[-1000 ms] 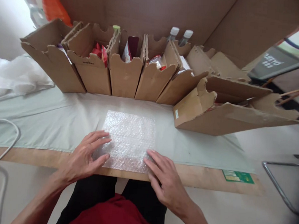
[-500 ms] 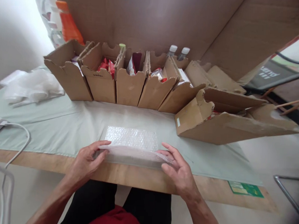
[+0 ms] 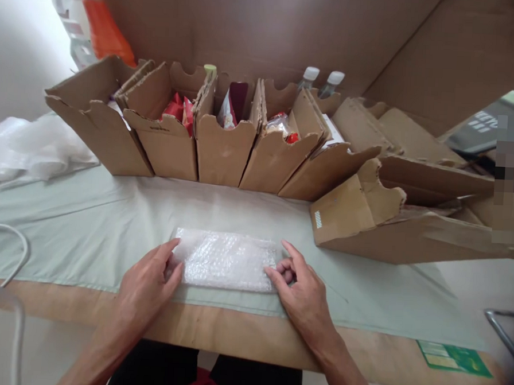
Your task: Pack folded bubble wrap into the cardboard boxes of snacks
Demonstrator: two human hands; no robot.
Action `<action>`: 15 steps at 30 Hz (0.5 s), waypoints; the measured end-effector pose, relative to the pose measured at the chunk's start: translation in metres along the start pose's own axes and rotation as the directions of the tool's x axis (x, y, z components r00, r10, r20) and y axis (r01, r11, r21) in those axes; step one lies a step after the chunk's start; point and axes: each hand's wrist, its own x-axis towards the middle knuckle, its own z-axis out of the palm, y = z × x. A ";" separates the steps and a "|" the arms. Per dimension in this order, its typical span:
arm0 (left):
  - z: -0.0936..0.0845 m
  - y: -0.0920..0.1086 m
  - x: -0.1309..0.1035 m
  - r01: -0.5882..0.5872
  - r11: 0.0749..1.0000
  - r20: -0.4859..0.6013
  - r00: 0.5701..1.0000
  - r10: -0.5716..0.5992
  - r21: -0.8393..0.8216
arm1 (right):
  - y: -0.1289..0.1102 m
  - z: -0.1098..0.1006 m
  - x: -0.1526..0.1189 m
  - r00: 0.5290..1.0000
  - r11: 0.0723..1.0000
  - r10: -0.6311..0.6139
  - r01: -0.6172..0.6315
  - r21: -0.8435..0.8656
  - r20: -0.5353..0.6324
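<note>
A sheet of clear bubble wrap (image 3: 230,261), folded over into a flat rectangle, lies near the front of the cloth-covered table. My left hand (image 3: 149,276) is at its left edge, index finger and thumb bent around that side; the other fingers are mostly hidden. At the opposite edge, my right hand (image 3: 306,290) has its thumb on the wrap's right border. Its index finger points up past the corner while the remaining fingers curl in beside the edge.
Cardboard bins (image 3: 222,153) holding packets stand in a row behind the wrap. Another cardboard bin (image 3: 379,233) lies angled at right. Crumpled clear plastic (image 3: 39,149) sits far left, near a white cable (image 3: 21,243). Bottles (image 3: 309,76) show behind the bins. A green card (image 3: 453,358) rests on the front edge.
The raised near flap of bubble wrap has come down flat over the rest of the sheet. Both hands stay at its sides. The view has shifted slightly.
</note>
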 end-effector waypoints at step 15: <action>-0.005 0.001 -0.008 0.060 0.996 -0.001 0.998 -0.060 -0.070 | -0.015 -0.007 0.019 0.987 0.987 -0.066 0.043 0.156 0.146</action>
